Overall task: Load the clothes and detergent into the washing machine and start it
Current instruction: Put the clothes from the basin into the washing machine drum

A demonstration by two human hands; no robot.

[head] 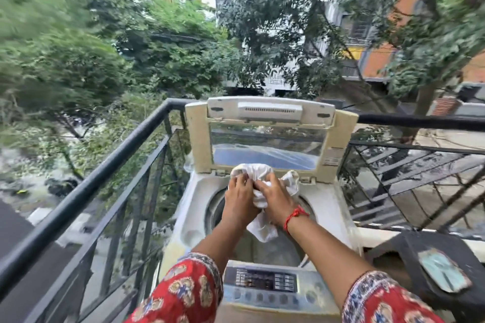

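Observation:
A cream top-loading washing machine (189,220) stands on a balcony with its lid (270,136) raised upright at the back. Its control panel (262,283) is at the near edge. Both hands hold a bunched white cloth (262,231) above the open drum (278,252). My left hand (240,200) grips the cloth's left side. My right hand (275,199), with a red thread at the wrist, grips its right side. Part of the cloth hangs down into the drum opening. No detergent is visible.
A black metal railing (86,186) runs along the left and behind the machine. A dark stool or table (409,252) with a flat pale-blue object (443,273) stands to the right. Trees and buildings lie beyond.

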